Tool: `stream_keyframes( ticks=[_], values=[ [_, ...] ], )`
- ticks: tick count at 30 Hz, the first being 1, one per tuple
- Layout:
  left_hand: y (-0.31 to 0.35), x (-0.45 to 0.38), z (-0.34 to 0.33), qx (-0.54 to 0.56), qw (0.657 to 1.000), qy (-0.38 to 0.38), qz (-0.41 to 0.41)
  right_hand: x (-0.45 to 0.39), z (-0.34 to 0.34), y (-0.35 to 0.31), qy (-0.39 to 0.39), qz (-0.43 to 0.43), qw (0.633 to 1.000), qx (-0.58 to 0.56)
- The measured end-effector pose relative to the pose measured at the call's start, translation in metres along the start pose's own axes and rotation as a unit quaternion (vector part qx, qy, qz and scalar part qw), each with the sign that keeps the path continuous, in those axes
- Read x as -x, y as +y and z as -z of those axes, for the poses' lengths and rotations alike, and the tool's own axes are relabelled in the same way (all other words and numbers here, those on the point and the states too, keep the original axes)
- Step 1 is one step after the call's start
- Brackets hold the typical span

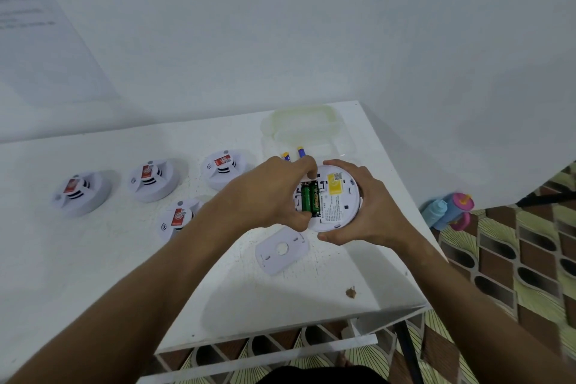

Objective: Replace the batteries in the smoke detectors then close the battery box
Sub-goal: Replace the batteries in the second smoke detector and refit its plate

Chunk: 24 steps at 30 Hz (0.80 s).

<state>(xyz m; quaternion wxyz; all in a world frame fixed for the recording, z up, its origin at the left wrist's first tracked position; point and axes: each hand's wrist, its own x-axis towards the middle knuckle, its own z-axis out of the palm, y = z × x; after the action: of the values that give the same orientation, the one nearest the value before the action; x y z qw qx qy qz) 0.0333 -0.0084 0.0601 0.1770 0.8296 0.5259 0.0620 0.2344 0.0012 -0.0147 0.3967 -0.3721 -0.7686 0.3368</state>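
My right hand [371,209] grips a white round smoke detector [338,196], back side up, above the white table [93,274]. Two green batteries [310,198] lie side by side in its open compartment. My left hand [265,196] curls over the compartment, with fingertips at both ends of the green batteries. The detector's white mounting plate [282,249] lies on the table just below the hands. Two blue and yellow batteries [300,152] show behind my left hand. A clear battery box [307,131] with its lid off stands at the back.
Several more white smoke detectors with red labels sit on the table to the left, such as one at the far left [79,193] and one beside my left forearm [177,220]. The table's right edge drops to a patterned floor with a blue and pink bottle [448,209].
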Motion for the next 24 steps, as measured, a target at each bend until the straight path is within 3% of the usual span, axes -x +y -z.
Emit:
stream_keyframes(
  ticks=[6,16,19,24],
  values=[
    [0.011,-0.004,0.0,-0.096,0.995,-0.014,-0.031,0.001,0.007,0.007,0.005,-0.027,0.999,-0.019],
    [0.0,-0.006,-0.013,-0.065,0.988,0.084,-0.109,0.001,0.016,0.021,0.031,-0.075,0.996,-0.04],
    [-0.002,-0.008,-0.022,-0.002,0.988,0.099,-0.118,0.0,0.023,0.024,0.045,-0.086,0.994,-0.05],
    [-0.001,-0.019,-0.016,0.179,0.977,0.11,-0.02,-0.003,0.034,0.03,0.048,-0.077,0.995,-0.052]
  ],
)
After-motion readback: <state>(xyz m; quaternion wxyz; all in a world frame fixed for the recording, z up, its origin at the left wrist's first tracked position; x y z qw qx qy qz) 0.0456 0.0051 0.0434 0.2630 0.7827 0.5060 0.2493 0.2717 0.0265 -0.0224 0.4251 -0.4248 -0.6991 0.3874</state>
